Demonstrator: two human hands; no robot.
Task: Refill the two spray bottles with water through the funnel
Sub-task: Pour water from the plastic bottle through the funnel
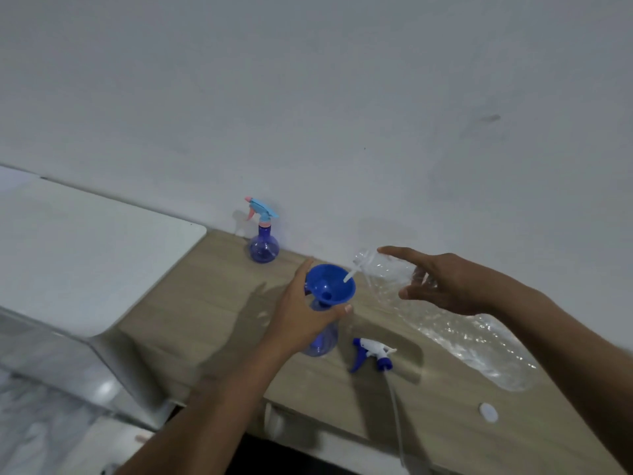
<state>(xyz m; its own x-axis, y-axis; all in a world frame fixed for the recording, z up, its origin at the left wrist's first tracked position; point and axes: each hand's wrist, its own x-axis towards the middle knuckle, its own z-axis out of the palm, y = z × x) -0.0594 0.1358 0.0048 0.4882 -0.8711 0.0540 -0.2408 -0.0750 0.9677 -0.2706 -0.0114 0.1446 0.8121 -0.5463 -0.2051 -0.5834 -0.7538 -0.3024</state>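
Both forearms reach over a wooden counter point(212, 303) as the left hand point(301, 313) grips the neck of an open spray bottle point(323, 341) beneath a blue funnel point(329, 284). The right hand point(442, 286) clasps a tilted clear water bottle point(479, 341), pouring a thin stream into the funnel. A detached trigger head point(371, 353) lies just beside. The second spray bottle point(263, 246), trigger head on, stands by the wall, apparently not yet refilled.

A: Colours on the pale wood-grain bench point(212, 303)?
B: Solid blue funnel point(329, 284); near bottle point(323, 342) translucent blue; far bottle point(263, 248) violet-blue, topped light blue and pink; spray head point(371, 354) white and blue; water bottle point(472, 341) clear; cap point(488, 412) white.
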